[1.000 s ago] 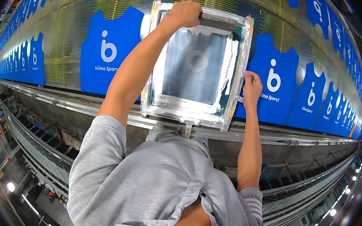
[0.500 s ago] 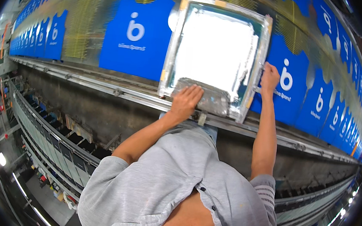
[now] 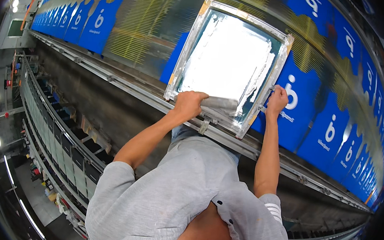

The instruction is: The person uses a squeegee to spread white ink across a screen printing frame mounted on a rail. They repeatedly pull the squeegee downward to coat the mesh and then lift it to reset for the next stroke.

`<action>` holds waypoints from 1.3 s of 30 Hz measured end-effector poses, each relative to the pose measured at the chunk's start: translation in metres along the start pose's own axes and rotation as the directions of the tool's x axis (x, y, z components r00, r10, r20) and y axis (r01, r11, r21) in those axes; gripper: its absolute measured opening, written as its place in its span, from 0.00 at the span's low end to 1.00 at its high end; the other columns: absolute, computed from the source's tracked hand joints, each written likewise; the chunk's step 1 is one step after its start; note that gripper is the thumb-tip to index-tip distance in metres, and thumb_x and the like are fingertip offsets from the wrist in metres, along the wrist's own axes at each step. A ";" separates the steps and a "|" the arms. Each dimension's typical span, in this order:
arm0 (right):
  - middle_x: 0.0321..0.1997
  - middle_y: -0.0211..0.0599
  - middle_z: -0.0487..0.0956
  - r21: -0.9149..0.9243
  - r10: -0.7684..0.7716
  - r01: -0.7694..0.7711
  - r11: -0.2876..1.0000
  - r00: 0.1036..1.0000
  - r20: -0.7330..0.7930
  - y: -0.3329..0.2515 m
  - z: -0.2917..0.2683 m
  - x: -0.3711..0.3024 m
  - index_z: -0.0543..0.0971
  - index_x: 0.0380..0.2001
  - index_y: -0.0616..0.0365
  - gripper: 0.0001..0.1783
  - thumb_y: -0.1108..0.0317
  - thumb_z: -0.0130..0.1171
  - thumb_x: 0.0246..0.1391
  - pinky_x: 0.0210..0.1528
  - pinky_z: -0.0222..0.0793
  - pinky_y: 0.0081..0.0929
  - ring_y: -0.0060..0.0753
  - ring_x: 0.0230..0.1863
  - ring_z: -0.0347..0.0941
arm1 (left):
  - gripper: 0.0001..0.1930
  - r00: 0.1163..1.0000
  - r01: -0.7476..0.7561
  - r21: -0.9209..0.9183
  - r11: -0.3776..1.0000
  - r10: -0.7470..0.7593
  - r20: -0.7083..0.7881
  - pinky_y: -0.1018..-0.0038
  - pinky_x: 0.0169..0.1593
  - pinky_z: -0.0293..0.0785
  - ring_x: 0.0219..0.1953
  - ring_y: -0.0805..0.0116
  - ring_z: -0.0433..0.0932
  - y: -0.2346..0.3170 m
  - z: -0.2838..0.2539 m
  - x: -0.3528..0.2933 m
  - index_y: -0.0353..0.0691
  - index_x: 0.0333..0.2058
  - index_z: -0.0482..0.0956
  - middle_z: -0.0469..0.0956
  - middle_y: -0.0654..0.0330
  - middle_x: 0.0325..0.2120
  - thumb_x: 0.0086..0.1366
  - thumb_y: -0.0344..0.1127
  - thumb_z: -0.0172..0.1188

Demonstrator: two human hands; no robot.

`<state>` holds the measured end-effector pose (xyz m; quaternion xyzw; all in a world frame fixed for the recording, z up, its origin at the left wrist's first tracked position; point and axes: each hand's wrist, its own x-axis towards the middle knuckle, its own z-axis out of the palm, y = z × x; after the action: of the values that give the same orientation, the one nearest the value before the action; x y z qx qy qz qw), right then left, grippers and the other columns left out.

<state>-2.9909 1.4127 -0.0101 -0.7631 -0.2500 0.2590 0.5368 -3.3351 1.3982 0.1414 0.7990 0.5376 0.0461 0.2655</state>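
Observation:
A screen-printing frame [image 3: 274, 77] lies tilted over the long table, its mesh loaded with thick white ink [image 3: 226, 59]. At its near edge my left hand [image 3: 188, 105] is closed around the left end of a grey squeegee [image 3: 220, 103], which stands edge-on in the near part of the ink. My right hand [image 3: 277, 102] makes a fist at the right side of the frame, on what looks like a small metal handle there; the fingers partly hide it. Beneath the frame shows the left edge of a blue fabric panel [image 3: 174, 60].
More blue fabric panels [image 3: 329, 117] with white prints run along the table to the right, with others [image 3: 98, 27] at far left. Yellow-streaked board [image 3: 138, 23] shows between. A metal rail [image 3: 146, 97] edges the table near me. A rack [image 3: 58, 123] stands behind at lower left.
The frame has shifted left along the table, onto the panel that was uncovered beside it. Both hands went with it. The squeegee, earlier lying broad side up, now shows edge-on.

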 end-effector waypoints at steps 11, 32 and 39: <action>0.24 0.30 0.78 -0.024 0.065 -0.064 0.998 0.997 0.040 -0.010 0.049 -0.034 0.83 0.37 0.63 0.10 0.66 0.59 0.64 0.26 0.64 0.24 0.20 0.24 0.70 | 0.16 0.922 0.323 -0.109 0.940 -0.339 -0.189 0.52 0.41 0.79 0.35 0.35 0.83 -0.109 -0.086 0.128 0.26 0.32 0.83 0.81 0.34 0.28 0.52 0.36 0.64; 0.49 0.42 0.82 -0.386 0.090 0.540 0.748 0.493 0.865 -0.185 0.092 -0.080 0.86 0.45 0.52 0.25 0.47 0.71 0.50 0.53 0.72 0.43 0.47 0.52 0.77 | 0.21 0.925 -0.182 0.258 0.949 0.077 0.372 0.56 0.41 0.80 0.35 0.46 0.83 -0.067 -0.043 0.109 0.55 0.43 0.89 0.84 0.47 0.30 0.50 0.27 0.60; 0.36 0.46 0.85 -0.554 -0.024 0.730 0.401 0.613 0.790 -0.160 0.182 0.060 0.87 0.35 0.51 0.15 0.70 0.62 0.41 0.47 0.76 0.50 0.52 0.41 0.82 | 0.09 0.955 -0.249 0.303 0.920 0.182 0.234 0.52 0.38 0.79 0.34 0.42 0.83 -0.071 -0.080 0.297 0.42 0.31 0.87 0.83 0.46 0.27 0.49 0.34 0.65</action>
<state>-3.0841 1.6258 0.0814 -0.6809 -0.6998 0.2158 0.0076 -3.2997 1.7104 0.1133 0.8871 0.4164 -0.0960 0.1746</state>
